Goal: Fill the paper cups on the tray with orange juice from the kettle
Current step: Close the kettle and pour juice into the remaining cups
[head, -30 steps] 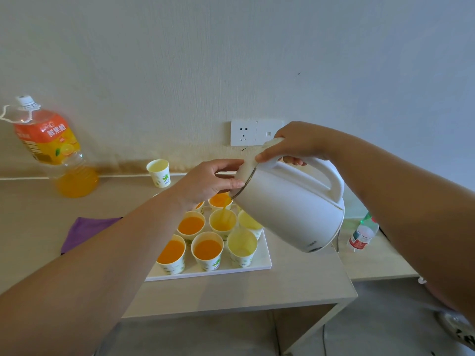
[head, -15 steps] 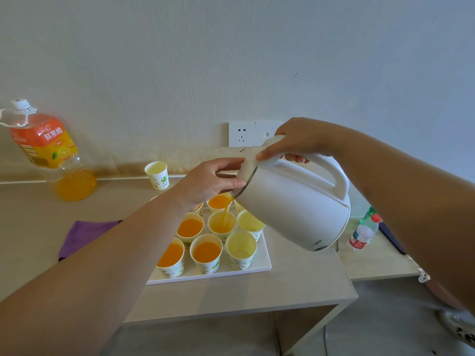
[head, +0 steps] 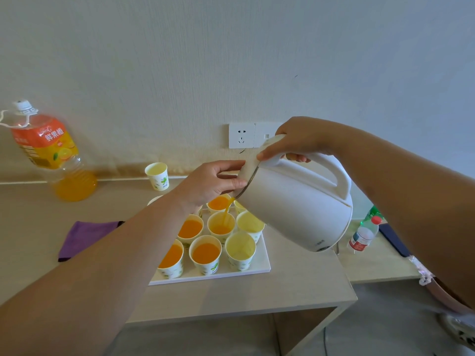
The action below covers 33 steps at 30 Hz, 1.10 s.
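The right grip (head: 295, 142) is wrapping the kettle (head: 295, 206) by its handle (head: 335, 176); the left grip (head: 210, 183) is pinching the lid (head: 253, 163). Tilting gently should keep the juice (head: 226, 213) entering the central cup (head: 215, 231).

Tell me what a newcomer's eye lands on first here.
A tilted white kettle fills the centre, the right hand gripping its handle and the left hand holding its lid end, pouring orange juice into a cup in the middle row of the tray. A big juice bottle stands far left by the wall.
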Available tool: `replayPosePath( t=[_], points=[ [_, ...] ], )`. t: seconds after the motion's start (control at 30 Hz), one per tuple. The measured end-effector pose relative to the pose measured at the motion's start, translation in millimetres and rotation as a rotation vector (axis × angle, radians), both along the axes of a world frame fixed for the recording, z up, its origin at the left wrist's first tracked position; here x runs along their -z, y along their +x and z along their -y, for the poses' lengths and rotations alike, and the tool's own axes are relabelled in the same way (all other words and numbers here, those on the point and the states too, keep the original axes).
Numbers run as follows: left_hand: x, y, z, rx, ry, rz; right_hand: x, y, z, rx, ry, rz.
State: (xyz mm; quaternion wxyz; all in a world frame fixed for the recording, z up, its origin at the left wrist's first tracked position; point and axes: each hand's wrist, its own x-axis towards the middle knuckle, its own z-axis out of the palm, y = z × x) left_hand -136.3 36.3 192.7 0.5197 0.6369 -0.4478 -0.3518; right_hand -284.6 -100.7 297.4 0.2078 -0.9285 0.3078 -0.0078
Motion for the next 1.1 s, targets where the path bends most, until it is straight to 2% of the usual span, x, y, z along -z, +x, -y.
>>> replayPosePath(
  t=[1.1],
  points=[
    [-0.6,3.5,0.0,-0.030,0.033,0.034,-3.1,5.5,0.6,-0.002,-0.020,-0.021]
  ],
)
